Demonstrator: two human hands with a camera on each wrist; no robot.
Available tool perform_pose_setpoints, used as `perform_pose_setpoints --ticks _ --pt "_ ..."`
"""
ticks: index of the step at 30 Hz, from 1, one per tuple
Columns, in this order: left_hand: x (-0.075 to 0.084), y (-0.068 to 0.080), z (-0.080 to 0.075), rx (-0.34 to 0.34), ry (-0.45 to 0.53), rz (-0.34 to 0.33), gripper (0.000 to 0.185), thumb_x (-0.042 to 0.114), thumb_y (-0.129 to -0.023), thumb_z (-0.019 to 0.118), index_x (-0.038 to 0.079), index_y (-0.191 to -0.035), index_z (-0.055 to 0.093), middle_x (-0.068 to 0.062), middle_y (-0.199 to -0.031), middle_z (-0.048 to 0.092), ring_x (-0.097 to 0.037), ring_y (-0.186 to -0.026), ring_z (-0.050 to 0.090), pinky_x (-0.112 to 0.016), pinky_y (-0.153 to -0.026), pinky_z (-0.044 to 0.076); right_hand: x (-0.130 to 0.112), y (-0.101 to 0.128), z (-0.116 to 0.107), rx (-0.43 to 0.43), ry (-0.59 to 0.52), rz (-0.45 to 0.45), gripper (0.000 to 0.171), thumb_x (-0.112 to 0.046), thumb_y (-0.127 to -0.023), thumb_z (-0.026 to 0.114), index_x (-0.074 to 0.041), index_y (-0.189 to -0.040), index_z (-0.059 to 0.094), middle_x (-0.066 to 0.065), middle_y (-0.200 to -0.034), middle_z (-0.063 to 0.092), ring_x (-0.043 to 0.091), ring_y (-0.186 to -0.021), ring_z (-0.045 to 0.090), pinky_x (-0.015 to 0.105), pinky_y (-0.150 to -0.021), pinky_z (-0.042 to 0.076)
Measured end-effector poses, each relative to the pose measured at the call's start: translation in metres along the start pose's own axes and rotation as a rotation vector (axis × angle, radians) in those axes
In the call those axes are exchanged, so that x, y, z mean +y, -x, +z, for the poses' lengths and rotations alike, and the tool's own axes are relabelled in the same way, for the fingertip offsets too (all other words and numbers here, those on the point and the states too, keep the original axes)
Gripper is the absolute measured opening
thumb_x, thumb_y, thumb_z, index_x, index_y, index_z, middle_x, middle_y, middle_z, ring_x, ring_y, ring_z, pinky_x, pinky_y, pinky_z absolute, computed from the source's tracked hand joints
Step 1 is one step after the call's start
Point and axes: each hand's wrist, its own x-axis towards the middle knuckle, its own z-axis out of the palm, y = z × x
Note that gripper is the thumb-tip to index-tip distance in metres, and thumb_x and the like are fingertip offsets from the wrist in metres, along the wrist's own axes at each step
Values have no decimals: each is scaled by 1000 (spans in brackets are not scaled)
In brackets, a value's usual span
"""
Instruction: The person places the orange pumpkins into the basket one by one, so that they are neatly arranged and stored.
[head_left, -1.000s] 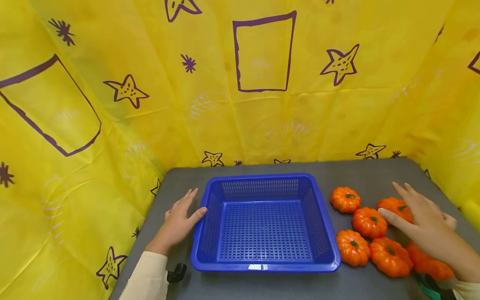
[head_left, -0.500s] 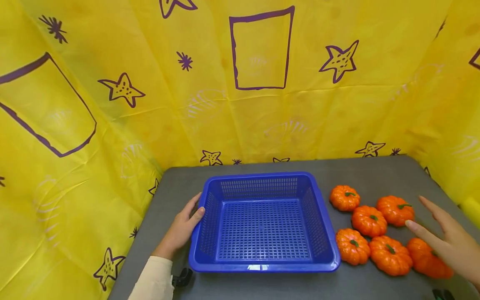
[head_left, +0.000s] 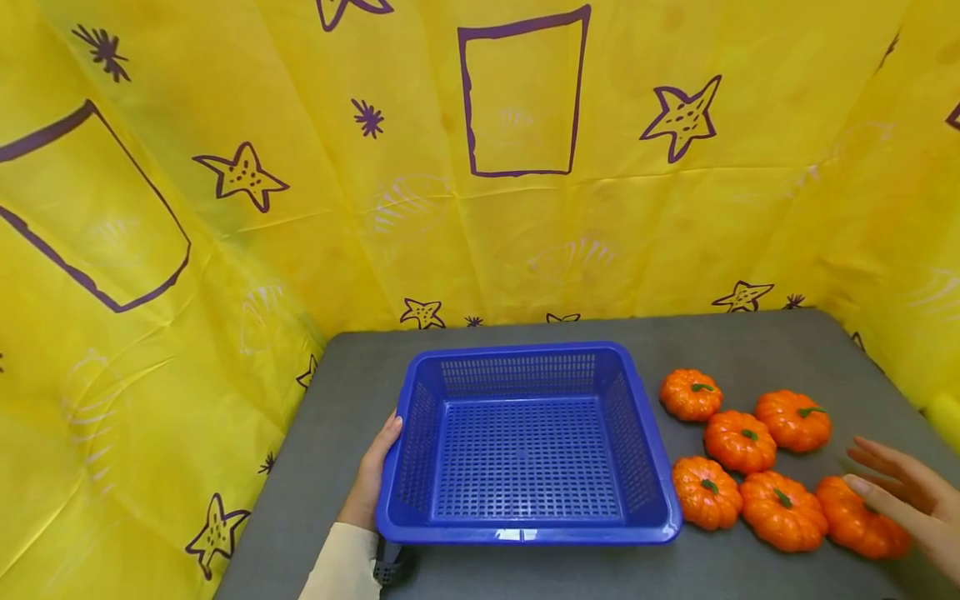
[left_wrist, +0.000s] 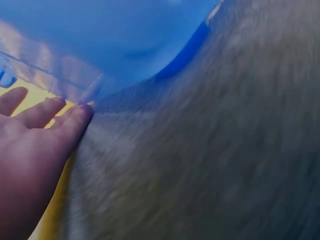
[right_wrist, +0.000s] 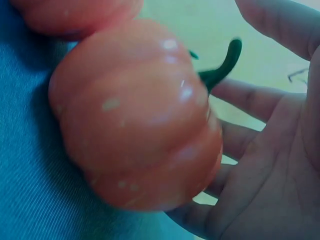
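Here, a person's left hand (head_left: 371, 479) rests with straight, close-set fingers (left_wrist: 55, 112) against the left wall of an empty blue basket (head_left: 525, 517) on a grey table (head_left: 750, 350). At the right edge, the right hand (head_left: 911, 500) is spread wide, fingers (right_wrist: 250, 97) extended beside the nearest orange pumpkin (head_left: 855, 527); the wrist view shows the open palm cupping behind it without closing. Five more pumpkins (head_left: 741, 442) lie clustered just right of the basket.
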Motion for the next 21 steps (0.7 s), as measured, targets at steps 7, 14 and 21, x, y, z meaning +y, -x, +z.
perform_pose_setpoints --ticks 7,14,21 --pt "-2 4 7 4 110 -25 68 47 -114 41 28 -175 18 -20 -164 40 -32 -128 54 -45 -99 52 30 7 -1 -13 -44 -31 75 13 -104 59 -37 -159 51 -38 -130 54 -20 -111 49 6 -78 44" --pt "-2 6 10 57 151 -62 63 48 -114 45 22 -169 31 -19 -145 59 -28 -115 64 -44 -91 56 42 12 3 -5 -37 -46 79 17 -101 61 -45 -151 52 -37 -128 57 -18 -113 51 3 -83 39" --pt "-3 7 12 87 177 -122 64 54 -112 46 11 -160 44 -18 -135 68 -28 -108 69 -45 -87 59 36 13 3 6 7 146 68 -3 -103 74 -55 -138 50 -43 -118 49 -19 -100 51 7 -73 44"
